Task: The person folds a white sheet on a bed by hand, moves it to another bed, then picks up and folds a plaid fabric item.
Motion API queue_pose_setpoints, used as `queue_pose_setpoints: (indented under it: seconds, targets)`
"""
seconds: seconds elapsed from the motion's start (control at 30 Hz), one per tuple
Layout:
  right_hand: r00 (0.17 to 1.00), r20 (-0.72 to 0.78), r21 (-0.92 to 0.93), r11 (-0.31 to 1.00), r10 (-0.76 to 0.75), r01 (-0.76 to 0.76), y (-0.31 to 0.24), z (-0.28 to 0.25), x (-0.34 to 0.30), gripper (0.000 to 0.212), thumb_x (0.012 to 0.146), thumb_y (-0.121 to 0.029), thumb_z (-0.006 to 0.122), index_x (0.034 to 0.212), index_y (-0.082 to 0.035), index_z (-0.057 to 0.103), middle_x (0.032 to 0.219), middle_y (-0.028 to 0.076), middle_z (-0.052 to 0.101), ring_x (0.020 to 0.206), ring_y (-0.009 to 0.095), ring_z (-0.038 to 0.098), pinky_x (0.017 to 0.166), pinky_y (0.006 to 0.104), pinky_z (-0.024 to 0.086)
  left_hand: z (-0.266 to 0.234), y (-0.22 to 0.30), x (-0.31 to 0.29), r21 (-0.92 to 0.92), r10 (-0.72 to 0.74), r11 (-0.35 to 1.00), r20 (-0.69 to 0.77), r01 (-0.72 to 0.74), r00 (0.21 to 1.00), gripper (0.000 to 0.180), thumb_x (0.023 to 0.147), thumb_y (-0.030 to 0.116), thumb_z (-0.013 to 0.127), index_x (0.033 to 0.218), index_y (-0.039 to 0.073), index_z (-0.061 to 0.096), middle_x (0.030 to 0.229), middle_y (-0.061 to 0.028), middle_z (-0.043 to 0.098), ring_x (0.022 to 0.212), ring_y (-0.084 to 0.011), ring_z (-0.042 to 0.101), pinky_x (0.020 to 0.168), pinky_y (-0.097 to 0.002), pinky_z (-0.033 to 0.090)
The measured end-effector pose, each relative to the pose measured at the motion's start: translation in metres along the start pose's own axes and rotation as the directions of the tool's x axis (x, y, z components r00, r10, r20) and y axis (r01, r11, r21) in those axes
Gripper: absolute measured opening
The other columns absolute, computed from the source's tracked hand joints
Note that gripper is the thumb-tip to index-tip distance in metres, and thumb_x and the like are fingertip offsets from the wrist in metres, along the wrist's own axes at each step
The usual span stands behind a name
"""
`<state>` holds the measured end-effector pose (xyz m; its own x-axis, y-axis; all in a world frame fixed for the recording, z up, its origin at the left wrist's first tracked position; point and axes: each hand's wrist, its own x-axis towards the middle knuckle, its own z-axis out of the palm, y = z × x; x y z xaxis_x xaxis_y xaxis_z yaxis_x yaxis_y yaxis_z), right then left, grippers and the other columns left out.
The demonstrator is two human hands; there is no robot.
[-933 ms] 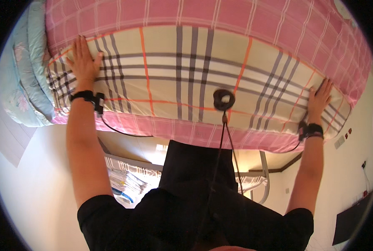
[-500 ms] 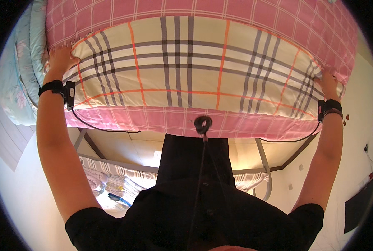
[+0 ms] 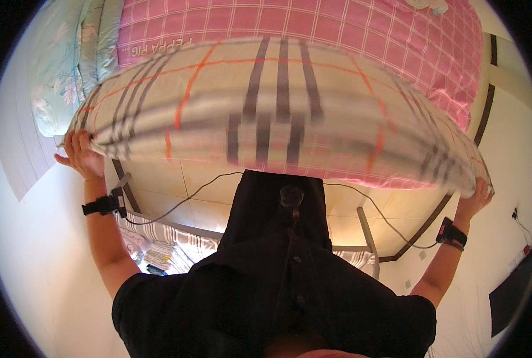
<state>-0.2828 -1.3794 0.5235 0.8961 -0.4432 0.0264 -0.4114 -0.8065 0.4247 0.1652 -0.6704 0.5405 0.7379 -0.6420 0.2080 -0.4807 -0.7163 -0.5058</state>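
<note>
A cream pillow (image 3: 278,113) with grey and orange plaid stripes hangs in the air above the pink checked bed cover (image 3: 349,36), blurred by motion. My left hand (image 3: 82,154) grips its left end, fingers curled under the edge. My right hand (image 3: 478,197) grips its right corner. Both wrists wear black bands with thin cables running to my chest.
A floral pillow or quilt (image 3: 57,77) lies at the bed's left end. Below the bed I see a tiled floor (image 3: 176,191), a striped cloth on a metal frame (image 3: 158,235), and a dark object (image 3: 510,292) by the wall at right.
The pillow lay flat on the bed under my hands; both hands have now taken its ends and lifted it up off the cover toward me.
</note>
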Motion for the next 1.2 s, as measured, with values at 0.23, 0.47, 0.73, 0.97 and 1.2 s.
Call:
queue_pose_setpoints:
  seconds: [0.23,0.47,0.73,0.97,1.2]
  targets:
    - [0.931,0.260,-0.214,0.955,0.256,-0.203,-0.042,0.048,-0.057,0.027,0.068,-0.004,0.050,0.092,-0.016,0.048,0.101,-0.001,0.052,0.099,0.015,0.048,0.074,0.0380,0.036,0.030,0.060,-0.061,0.206,-0.203,0.972,0.480,0.115,0.853,0.022,0.073,0.021,0.055,0.094,0.017,0.054,0.115,0.0016,0.046,0.115,-0.0178,0.036,0.094,-0.0567,0.010]
    - [0.861,0.498,0.407,0.848,0.104,-0.338,-0.164,0.114,-0.092,0.021,0.079,-0.023,0.051,0.093,-0.007,0.055,0.092,0.010,0.056,0.088,0.027,0.051,0.080,0.0410,0.038,0.083,0.169,-0.119,-0.254,-0.016,0.949,0.558,0.189,0.829,0.038,0.078,0.013,0.044,0.116,0.010,0.045,0.129,-0.0063,0.035,0.120,-0.0212,0.031,0.095,-0.0471,0.025]
    - [0.980,0.108,0.742,0.670,-0.166,0.032,-0.432,0.012,0.066,0.050,0.076,-0.030,0.053,0.120,-0.010,0.040,0.129,0.012,0.033,0.120,0.030,0.028,0.096,0.0496,0.019,0.066,0.350,0.019,-0.695,0.214,0.719,0.198,-0.017,0.957,0.063,0.079,0.048,0.042,0.127,0.009,0.030,0.136,-0.0055,0.024,0.124,-0.0237,0.023,0.095,-0.0511,0.017]
    - [0.976,0.068,0.655,0.747,-0.206,0.112,-0.409,0.081,0.065,0.061,0.077,-0.044,0.044,0.128,-0.012,0.031,0.135,0.011,0.025,0.124,0.027,0.021,0.096,0.0503,0.015,0.163,0.219,0.023,-0.554,0.257,0.824,0.177,-0.120,0.950,0.075,0.074,0.061,0.041,0.131,0.015,0.023,0.138,0.0009,0.019,0.126,-0.0163,0.019,0.098,-0.0482,0.010]
    - [0.973,0.071,0.617,0.776,-0.218,0.129,-0.410,0.092,0.056,0.065,0.080,-0.048,0.034,0.129,-0.006,0.027,0.134,0.017,0.023,0.124,0.033,0.018,0.095,0.0506,0.010,0.202,0.145,0.018,-0.394,-0.051,0.905,0.279,0.163,0.959,0.077,0.074,0.054,0.042,0.131,0.008,0.020,0.137,-0.0094,0.019,0.126,-0.0257,0.017,0.095,-0.0562,0.009]
